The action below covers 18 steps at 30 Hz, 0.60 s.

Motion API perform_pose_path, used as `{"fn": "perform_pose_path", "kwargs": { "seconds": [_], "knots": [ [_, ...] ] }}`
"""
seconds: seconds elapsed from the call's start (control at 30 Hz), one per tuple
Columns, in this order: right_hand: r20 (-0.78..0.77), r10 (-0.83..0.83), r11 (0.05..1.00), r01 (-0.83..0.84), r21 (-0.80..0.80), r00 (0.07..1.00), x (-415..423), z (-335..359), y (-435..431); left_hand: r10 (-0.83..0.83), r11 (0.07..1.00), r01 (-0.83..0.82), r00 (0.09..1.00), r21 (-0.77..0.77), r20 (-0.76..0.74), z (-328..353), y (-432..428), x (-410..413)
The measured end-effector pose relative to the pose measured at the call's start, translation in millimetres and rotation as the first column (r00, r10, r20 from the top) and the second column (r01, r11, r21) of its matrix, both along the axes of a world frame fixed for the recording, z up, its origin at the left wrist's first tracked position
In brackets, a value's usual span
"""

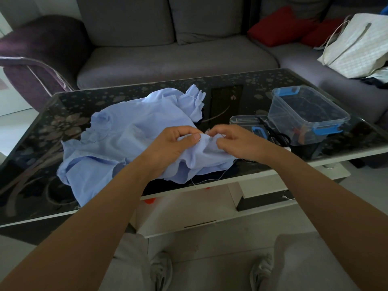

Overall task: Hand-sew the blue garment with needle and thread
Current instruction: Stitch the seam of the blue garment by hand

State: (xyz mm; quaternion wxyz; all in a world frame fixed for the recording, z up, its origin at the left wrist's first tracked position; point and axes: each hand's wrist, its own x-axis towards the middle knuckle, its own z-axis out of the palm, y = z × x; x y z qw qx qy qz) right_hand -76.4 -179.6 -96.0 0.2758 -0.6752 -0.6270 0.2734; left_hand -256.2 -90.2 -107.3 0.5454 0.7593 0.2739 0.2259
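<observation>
Mid-stitch, I'd judge. Garment is crumpled on the bench, near edge bunched between both hands. Left hand grips the fold, right hand fingers pinch it. Needle not visible. Thread trails loose, seam progress unclear.

No readable text, labels, brands or numbers anywhere.

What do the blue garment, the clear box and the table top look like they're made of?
The blue garment looks like thin matte woven cloth, maybe cotton: it creases and ruffles softly. The clear box is glossy see-through plastic with blue clips. The table top seems dark glass with a flower print: it reflects light.
</observation>
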Motion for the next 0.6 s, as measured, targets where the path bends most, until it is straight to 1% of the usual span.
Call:
{"fn": "perform_pose_path", "kwargs": {
  "seconds": [0.07,0.13,0.23,0.33,0.4,0.47,0.53,0.6],
  "knots": [
    [-0.003,-0.040,0.999,0.040,-0.025,0.999,6.8,-5.9,-0.6,0.045,0.999,-0.045,0.999,-0.001,0.015,-0.1,2.5,-1.0],
    [-0.056,-0.098,0.995,0.098,0.001,0.994,14.6,-11.9,-2.2,0.126,0.992,-0.125,0.992,-0.008,0.020,-0.7,4.6,0.2],
    [-0.100,-0.088,0.995,0.093,0.041,0.991,17.0,-17.0,-5.5,0.188,0.981,-0.184,0.981,-0.067,0.051,-3.7,7.8,3.3],
    [-0.168,-0.022,0.994,0.039,0.100,0.986,11.3,-17.6,-5.6,0.163,0.983,-0.157,0.985,-0.093,0.054,-3.8,7.4,6.1],
    [-0.170,-0.013,0.987,0.039,0.153,0.985,8.3,-18.8,-2.0,0.133,0.988,-0.128,0.990,-0.087,0.053,-4.0,6.0,7.6],
    [-0.169,-0.024,0.987,0.050,0.152,0.985,5.9,-20.3,0.5,0.100,0.992,-0.095,0.993,-0.087,0.057,-5.0,5.4,7.8],
    [-0.130,-0.029,0.993,0.043,0.112,0.991,3.8,-23.1,2.4,0.079,0.992,-0.073,0.995,-0.100,0.059,-6.4,5.8,6.8],
    [-0.060,-0.021,0.996,0.026,0.089,0.998,2.7,-27.5,3.4,0.064,0.991,-0.056,0.996,-0.123,0.064,-6.9,6.5,4.8]
  ]
}}
